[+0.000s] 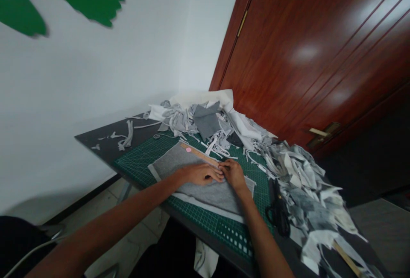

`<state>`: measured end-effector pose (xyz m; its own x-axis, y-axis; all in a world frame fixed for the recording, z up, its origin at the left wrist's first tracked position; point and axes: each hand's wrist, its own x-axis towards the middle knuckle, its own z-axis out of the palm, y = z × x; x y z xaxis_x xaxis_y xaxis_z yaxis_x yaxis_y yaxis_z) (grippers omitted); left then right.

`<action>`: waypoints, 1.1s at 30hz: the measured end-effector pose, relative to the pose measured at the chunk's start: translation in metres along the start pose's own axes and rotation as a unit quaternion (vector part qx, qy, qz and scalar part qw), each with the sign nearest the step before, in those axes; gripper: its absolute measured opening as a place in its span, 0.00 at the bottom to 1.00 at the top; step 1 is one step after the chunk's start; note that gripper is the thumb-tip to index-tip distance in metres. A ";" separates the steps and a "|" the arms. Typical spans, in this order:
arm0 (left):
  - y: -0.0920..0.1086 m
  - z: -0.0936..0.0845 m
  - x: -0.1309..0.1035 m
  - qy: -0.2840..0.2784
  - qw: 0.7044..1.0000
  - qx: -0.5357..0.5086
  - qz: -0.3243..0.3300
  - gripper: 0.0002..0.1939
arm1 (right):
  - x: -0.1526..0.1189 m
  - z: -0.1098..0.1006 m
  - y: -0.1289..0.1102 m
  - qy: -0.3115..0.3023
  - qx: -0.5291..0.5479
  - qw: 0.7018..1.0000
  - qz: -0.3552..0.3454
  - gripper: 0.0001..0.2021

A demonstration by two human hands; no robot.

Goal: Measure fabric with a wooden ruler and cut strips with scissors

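Note:
A grey cloth with a paler layer showing at its edges lies flat on a green cutting mat. Along its far part runs a thin wooden ruler, with a small pink piece near its left end. My left hand rests on the cloth just below the ruler, fingers stretched towards the right. Close beside it, my right hand has its fingers bent together at the ruler's right end; what they hold, if anything, is too small to make out.
Heaped grey and white fabric scraps cover the table's back and right side. A black corded object lies right of the mat. Beyond stand a white wall and a wooden door.

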<state>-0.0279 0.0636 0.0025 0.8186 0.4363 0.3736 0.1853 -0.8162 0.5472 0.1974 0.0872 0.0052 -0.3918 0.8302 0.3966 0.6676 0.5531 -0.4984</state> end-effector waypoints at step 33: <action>-0.036 -0.076 -0.056 0.254 0.908 0.201 -0.267 0.16 | 0.010 0.019 -0.015 0.000 0.014 1.000 0.014 0.11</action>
<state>-0.1216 0.0972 0.0189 0.2155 0.8459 0.4879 0.7487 -0.4639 0.4736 0.1710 0.0882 0.0018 -0.3734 0.8456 0.3815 0.6603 0.5312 -0.5309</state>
